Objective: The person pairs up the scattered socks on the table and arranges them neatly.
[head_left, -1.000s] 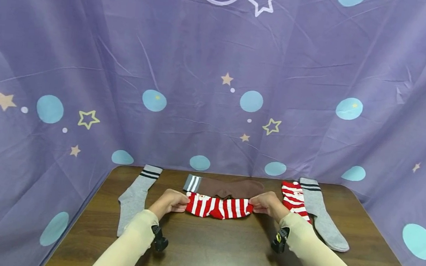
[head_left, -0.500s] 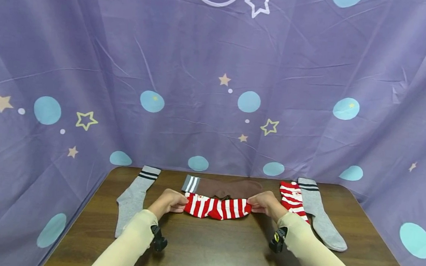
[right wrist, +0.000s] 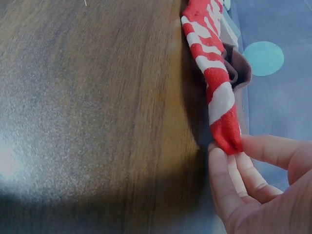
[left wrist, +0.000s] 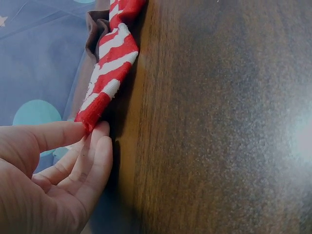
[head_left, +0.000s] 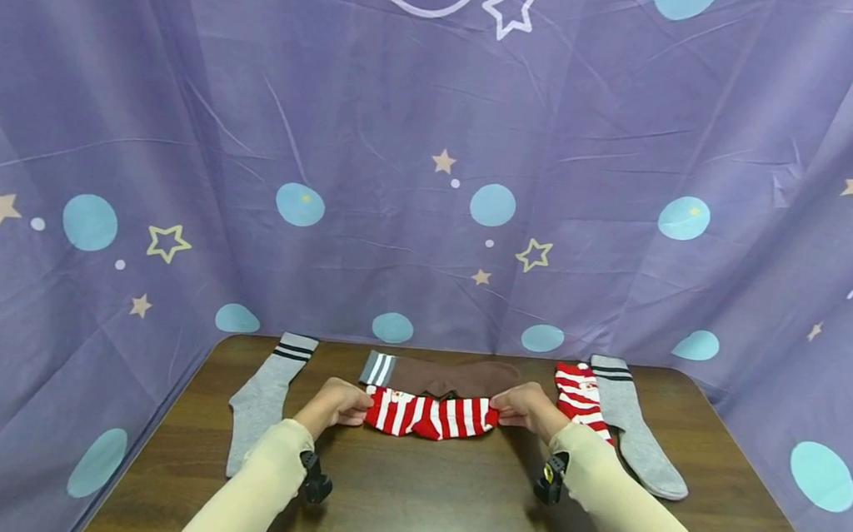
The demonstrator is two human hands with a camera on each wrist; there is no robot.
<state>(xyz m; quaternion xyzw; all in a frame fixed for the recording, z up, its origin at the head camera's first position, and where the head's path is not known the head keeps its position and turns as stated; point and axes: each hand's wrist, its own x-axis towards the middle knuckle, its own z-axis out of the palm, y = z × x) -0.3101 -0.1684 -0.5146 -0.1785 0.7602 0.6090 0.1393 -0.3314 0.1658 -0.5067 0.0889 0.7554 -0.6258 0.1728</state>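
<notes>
A red and white striped sock (head_left: 430,417) stretches sideways between my two hands in the head view. My left hand (head_left: 339,401) pinches its cuff end between thumb and fingers, as the left wrist view shows on the red edge (left wrist: 92,114). At the other end, my right hand (head_left: 528,406) pinches the toe, which is red in the right wrist view (right wrist: 226,136). Right behind the striped sock lies a brown sock (head_left: 455,377) with a grey, white-striped cuff, its heel bunched up and partly covered by the striped one.
A grey sock (head_left: 265,399) with black cuff stripes lies at the left of the wooden table (head_left: 422,508). On the right, a second striped sock (head_left: 583,399) overlaps another grey sock (head_left: 639,433). A purple curtain (head_left: 365,278) hangs behind the table.
The whole head view has shifted slightly, with everything drifting left. Both hands keep their pinch on the striped sock, which stays just in front of the brown one.
</notes>
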